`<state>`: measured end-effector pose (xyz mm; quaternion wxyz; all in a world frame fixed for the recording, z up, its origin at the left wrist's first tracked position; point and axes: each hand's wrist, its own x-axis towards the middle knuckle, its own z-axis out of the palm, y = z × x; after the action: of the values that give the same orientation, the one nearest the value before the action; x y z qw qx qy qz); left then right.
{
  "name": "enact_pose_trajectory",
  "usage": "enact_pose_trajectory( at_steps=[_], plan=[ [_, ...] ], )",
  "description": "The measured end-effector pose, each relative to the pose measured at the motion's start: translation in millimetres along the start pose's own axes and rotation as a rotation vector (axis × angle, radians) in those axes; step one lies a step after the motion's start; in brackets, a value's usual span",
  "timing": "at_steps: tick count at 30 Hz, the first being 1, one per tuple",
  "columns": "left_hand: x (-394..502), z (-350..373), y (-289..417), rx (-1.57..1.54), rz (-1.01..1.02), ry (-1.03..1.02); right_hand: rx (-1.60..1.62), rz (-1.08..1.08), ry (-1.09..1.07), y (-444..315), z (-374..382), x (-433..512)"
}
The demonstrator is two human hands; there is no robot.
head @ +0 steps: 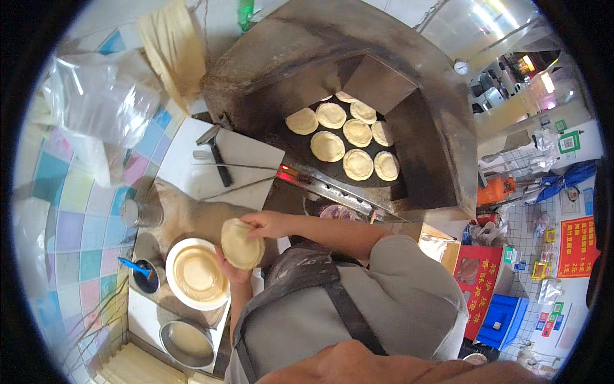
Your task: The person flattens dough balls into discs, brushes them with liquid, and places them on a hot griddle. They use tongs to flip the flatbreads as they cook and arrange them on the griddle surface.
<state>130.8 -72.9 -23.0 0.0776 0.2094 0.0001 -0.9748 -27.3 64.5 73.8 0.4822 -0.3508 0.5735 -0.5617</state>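
Note:
A flat, round piece of raw dough point(243, 247) is held between both of my hands. My left hand point(235, 272) supports it from below, and its fingers are partly hidden behind the dough. At the upper edge, my right hand point(261, 224) pinches the rim. Right beside them stands a white bowl point(173, 285), with a smeared beige coating and a pale disc at its centre. Farther off, several similar pale dough rounds point(331, 115) lie on the dark baking surface point(307, 153) of a metal oven point(446, 144).
A scraper-like tool with a black handle point(221, 165) lies on a white board point(244, 144). Near the tiled wall are a shaker point(141, 213) and a cup point(144, 283) holding a blue-handled brush point(132, 265). A metal bowl point(187, 343) contains pale liquid.

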Motion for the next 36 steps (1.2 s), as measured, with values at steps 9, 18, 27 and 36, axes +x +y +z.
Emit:
enact_pose_trajectory(
  at_steps=[9, 18, 27, 36],
  plan=[
    [3.2, 77.2, -1.6, -0.066, 0.071, -0.119, -0.368, 0.068, 0.343, 22.8, -95.0, -7.8],
    [-73.9, 83.7, 46.2, 0.127, 0.559, 0.177, -1.148, 0.094, 0.400, 86.6, -111.7, 58.5],
    [-58.2, 91.9, 61.1, 0.114, 0.502, 0.259, 0.143, 0.202, 1.049, 136.7, -155.6, -123.0],
    [-4.3, 135.9, 21.1, 0.194, 0.469, 0.227, -0.973, 1.036, 1.170, 96.7, -340.2, -167.0]
  ],
)
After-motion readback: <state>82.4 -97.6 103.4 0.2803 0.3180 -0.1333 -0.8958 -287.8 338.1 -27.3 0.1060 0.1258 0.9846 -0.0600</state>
